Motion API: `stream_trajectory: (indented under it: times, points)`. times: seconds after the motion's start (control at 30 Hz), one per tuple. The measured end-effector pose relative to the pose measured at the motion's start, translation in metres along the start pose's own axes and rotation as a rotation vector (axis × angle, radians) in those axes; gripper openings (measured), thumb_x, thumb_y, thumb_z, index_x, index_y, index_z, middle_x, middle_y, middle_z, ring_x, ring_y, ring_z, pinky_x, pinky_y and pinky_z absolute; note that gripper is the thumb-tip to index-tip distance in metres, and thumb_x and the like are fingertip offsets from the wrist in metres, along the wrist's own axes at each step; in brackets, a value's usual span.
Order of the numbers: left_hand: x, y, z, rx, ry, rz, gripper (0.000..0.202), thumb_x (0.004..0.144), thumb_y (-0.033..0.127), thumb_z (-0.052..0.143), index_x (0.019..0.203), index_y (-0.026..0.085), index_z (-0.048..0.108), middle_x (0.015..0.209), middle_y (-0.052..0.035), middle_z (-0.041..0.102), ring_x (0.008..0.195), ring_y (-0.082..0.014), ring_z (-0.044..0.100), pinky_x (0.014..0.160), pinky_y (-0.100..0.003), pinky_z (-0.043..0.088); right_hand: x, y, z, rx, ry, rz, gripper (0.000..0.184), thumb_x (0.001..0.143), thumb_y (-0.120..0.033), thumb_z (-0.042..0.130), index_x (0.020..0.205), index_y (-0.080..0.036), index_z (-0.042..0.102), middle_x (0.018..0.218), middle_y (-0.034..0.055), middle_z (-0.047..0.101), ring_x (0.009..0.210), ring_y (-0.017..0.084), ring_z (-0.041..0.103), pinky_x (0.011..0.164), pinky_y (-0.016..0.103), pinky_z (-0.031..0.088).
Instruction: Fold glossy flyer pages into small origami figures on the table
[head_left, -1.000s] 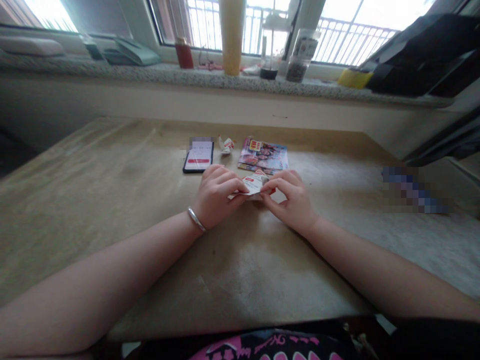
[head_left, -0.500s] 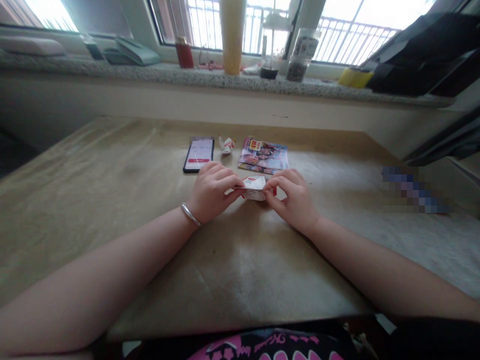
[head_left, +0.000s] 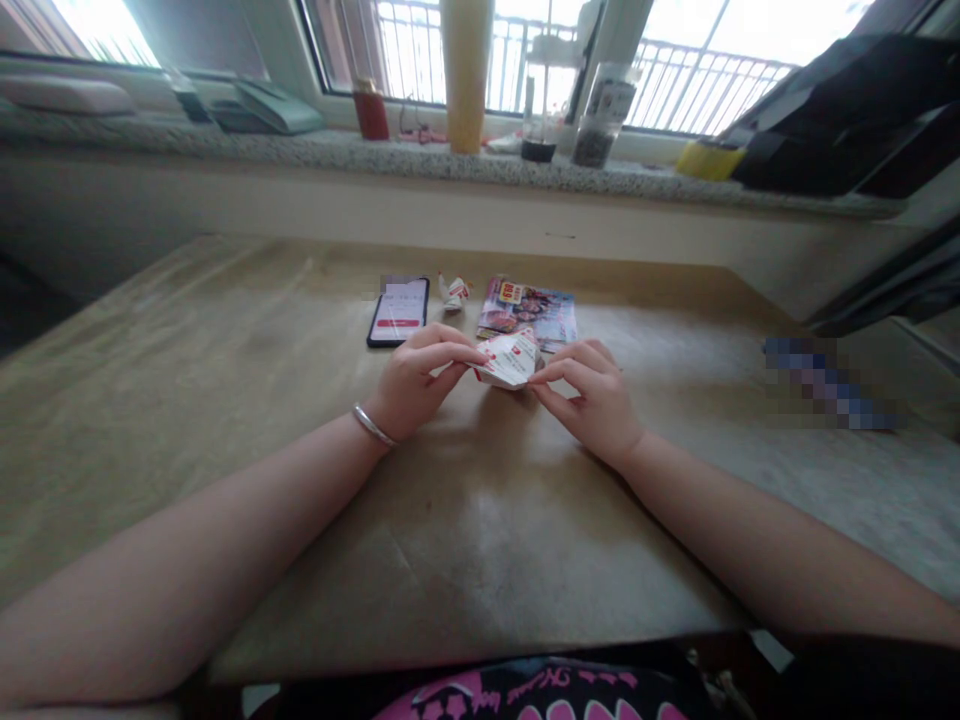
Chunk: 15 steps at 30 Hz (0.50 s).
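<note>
A folded piece of white paper with red print is held between both hands over the middle of the table. My left hand, with a silver bangle at its wrist, pinches the left corner between thumb and fingers. At the lower right corner my right hand pinches the paper with thumb and forefinger. The paper slopes up to a raised point at its far side. Behind it lie printed leaflets, partly covered by the paper. A small folded paper shape, white and red, stands beyond my left hand.
A phone with a lit screen lies left of the folded shape on the table. A blurred-out blue item is at the right. Bottles and jars line the stone windowsill.
The paper has opened out and its far part has risen, showing a wider printed face. My left hand has shifted slightly left; the right hand still pinches the right side.
</note>
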<state>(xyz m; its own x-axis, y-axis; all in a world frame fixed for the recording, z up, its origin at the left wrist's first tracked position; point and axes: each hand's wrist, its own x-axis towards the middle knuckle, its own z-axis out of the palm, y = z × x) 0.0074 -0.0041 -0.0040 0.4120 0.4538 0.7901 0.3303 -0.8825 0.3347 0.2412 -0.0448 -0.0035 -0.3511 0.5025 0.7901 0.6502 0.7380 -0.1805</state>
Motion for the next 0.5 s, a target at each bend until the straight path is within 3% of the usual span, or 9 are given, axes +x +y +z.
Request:
stream_trajectory:
  times: [0.2, 0.37, 0.5]
  points:
    - [0.002, 0.006, -0.002, 0.03, 0.052, 0.053, 0.013, 0.085, 0.011, 0.059, 0.089, 0.018, 0.069, 0.092, -0.0059, 0.064, 0.087, -0.0137, 0.06, 0.079, -0.03, 0.051, -0.001, 0.001, 0.001, 0.053, -0.031, 0.035, 0.006, 0.084, -0.023, 0.064, 0.079, -0.023, 0.067, 0.077, 0.0029, 0.066, 0.079, 0.017, 0.059, 0.075, 0.034, 0.048]
    - [0.003, 0.006, -0.008, 0.045, -0.045, 0.184, 0.016, 0.083, 0.009, 0.06, 0.091, 0.02, 0.069, 0.093, -0.0058, 0.063, 0.086, -0.0142, 0.061, 0.077, -0.03, 0.051, -0.003, 0.004, 0.004, 0.075, -0.072, 0.07, 0.007, 0.085, -0.023, 0.063, 0.08, -0.023, 0.068, 0.08, 0.0037, 0.067, 0.079, 0.017, 0.061, 0.074, 0.033, 0.05]
    - [0.003, 0.006, -0.01, 0.084, -0.085, 0.206, 0.015, 0.083, 0.011, 0.059, 0.091, 0.02, 0.066, 0.096, -0.006, 0.064, 0.091, -0.0157, 0.061, 0.08, -0.032, 0.051, -0.006, 0.005, 0.006, 0.06, -0.146, 0.081, 0.01, 0.086, -0.027, 0.062, 0.081, -0.021, 0.069, 0.083, 0.0043, 0.071, 0.079, 0.017, 0.063, 0.073, 0.033, 0.052]
